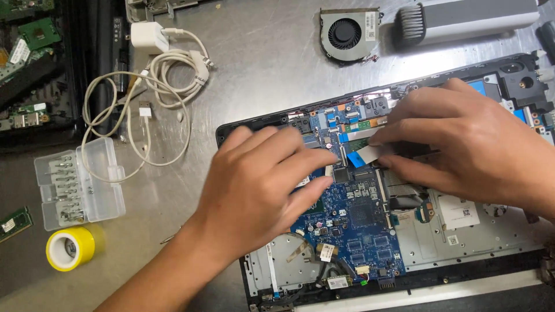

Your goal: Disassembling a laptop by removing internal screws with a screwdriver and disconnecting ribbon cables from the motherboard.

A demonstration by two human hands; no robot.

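On the worktop [277,69], the opened laptop [462,242] lies at four o'clock; left hand [260,185] rests flat on its blue board [358,214], right hand [468,144] pinching the flat ribbon cable [361,155]; best eased out straight, gently

We held our left hand [260,185] flat, palm down, with the fingers [309,159] spread and pointing to the right. Our right hand [468,138] came in from the right side, and its thumb and first finger were pinched together.
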